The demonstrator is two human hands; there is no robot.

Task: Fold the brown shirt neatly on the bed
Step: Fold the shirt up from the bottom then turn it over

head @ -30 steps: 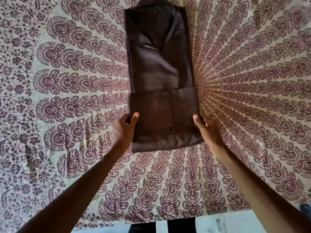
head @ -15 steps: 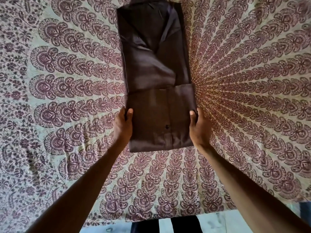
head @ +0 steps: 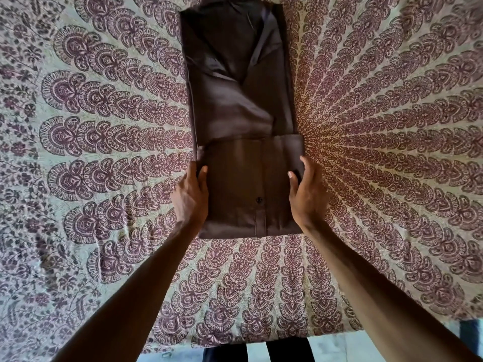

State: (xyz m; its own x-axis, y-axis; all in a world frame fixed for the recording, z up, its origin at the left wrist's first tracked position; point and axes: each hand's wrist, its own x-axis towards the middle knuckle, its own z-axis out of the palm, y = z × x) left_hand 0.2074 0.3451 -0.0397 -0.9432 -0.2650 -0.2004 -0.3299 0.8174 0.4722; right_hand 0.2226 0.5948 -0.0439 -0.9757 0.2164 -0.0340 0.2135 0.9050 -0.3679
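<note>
The brown shirt [head: 240,105] lies as a long narrow strip on the bed, collar end far from me, sleeves folded in. Its near end is folded up over itself into a flap [head: 251,184] with a button showing. My left hand [head: 190,198] grips the flap's left edge, thumb on top and fingers along the side. My right hand [head: 306,197] grips the flap's right edge the same way, thumb on the cloth.
A patterned bedspread [head: 104,142] with maroon paisley rays covers the whole bed. The bed's near edge [head: 261,340] runs along the bottom, with pale floor and my dark legs below it.
Both hands slid farther up the flap's sides and closed on its edges. The view has shifted slightly nearer the shirt.
</note>
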